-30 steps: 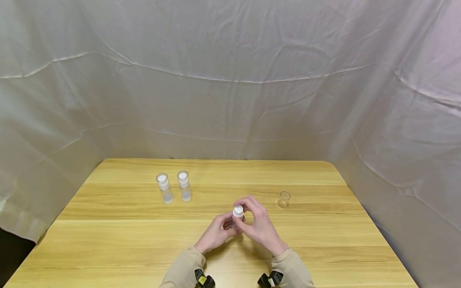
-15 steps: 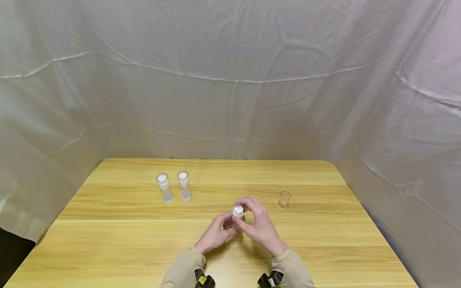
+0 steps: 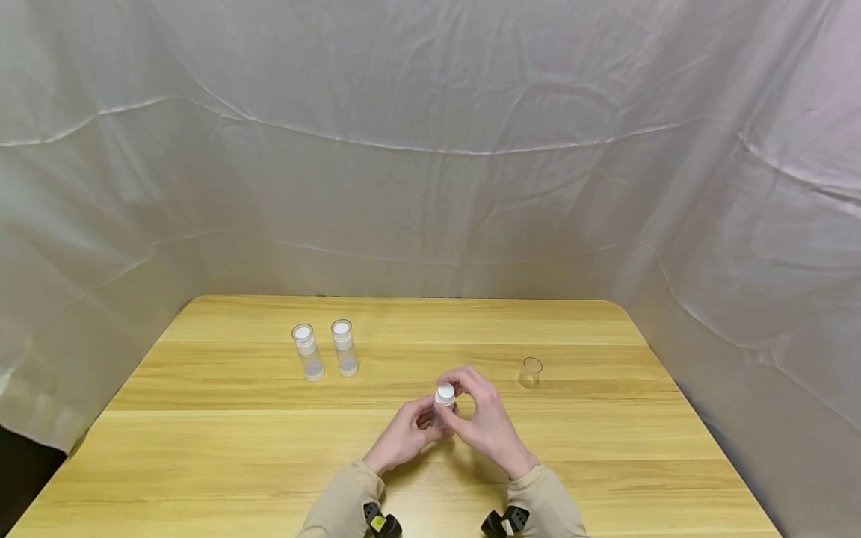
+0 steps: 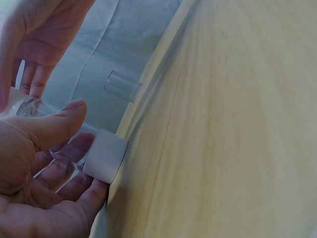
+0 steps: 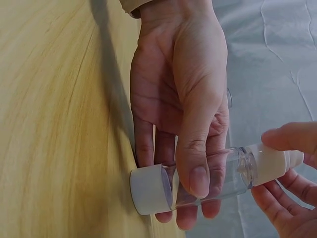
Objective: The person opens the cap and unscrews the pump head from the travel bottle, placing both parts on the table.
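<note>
Between my hands, upright over the table, is a clear pump bottle [image 5: 230, 173] with a white base [image 5: 151, 190] and a white pump head [image 3: 445, 392]. My left hand [image 3: 406, 435] grips its clear body, thumb on the near side and fingers behind. The right hand [image 3: 486, 422] pinches the white collar [image 5: 267, 163] at the top between thumb and fingers. In the left wrist view, the white base [image 4: 105, 156] sits close over the wood. A clear cap [image 3: 531, 372] stands on the table beyond my right hand, also seen as a clear cylinder [image 4: 122, 86] in the left wrist view.
Two similar bottles with white pump tops and clear caps stand upright at the back left: one bottle [image 3: 308, 353] and, to its right, another bottle [image 3: 345, 349]. The wooden table [image 3: 202, 448] is surrounded by grey-white curtains [image 3: 430, 187] at its back and sides.
</note>
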### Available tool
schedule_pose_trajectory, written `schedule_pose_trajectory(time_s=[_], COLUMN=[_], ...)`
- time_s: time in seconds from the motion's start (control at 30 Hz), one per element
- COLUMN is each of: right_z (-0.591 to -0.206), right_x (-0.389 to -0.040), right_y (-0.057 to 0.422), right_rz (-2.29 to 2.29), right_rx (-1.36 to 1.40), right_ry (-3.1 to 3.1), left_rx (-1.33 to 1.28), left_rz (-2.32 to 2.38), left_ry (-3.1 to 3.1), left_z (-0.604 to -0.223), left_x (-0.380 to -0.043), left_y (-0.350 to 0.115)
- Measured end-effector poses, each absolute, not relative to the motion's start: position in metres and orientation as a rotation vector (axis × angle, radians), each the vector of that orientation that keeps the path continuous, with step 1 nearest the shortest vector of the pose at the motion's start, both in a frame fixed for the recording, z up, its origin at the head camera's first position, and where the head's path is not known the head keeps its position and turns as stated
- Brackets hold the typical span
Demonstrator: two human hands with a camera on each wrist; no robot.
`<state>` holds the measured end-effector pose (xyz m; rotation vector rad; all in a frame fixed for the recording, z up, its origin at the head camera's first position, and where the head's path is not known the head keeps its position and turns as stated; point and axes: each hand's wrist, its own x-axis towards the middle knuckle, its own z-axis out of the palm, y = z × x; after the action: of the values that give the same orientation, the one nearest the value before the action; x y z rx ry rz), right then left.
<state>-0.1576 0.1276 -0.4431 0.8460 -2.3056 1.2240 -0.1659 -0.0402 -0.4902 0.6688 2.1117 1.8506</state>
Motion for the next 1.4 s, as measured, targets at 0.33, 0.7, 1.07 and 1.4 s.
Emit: schedule_pose_trajectory(time_s=[0.33,0.7,1.07,1.4], right_z=[-0.4423,-0.4424,-0.4431,-0.4440], right_x=[-0.1574,-0.1577,-0.1584,-0.1584], right_y=[0.1281,0.1285,0.1294,0.1298], right_rz=[1.226,1.277,1.328,1.309], right_rx=[0.850,0.865,0.883,0.872], right_ry=[-2.329,-2.318,-2.299,-2.325], left_rx=[0.690,0.695,0.684,0.674], left_rz=[1.864,1.854,1.856,1.851], left_ry=[2.085,2.113,2.101,2.101], left_z=[-0.4906,-0.4898,-0.4906,-0.4900], left_x=[-0.1658,-0.1652,-0.1661,-0.1656], left_y=[-0.0404,-0.0413,-0.0407,-0.0405])
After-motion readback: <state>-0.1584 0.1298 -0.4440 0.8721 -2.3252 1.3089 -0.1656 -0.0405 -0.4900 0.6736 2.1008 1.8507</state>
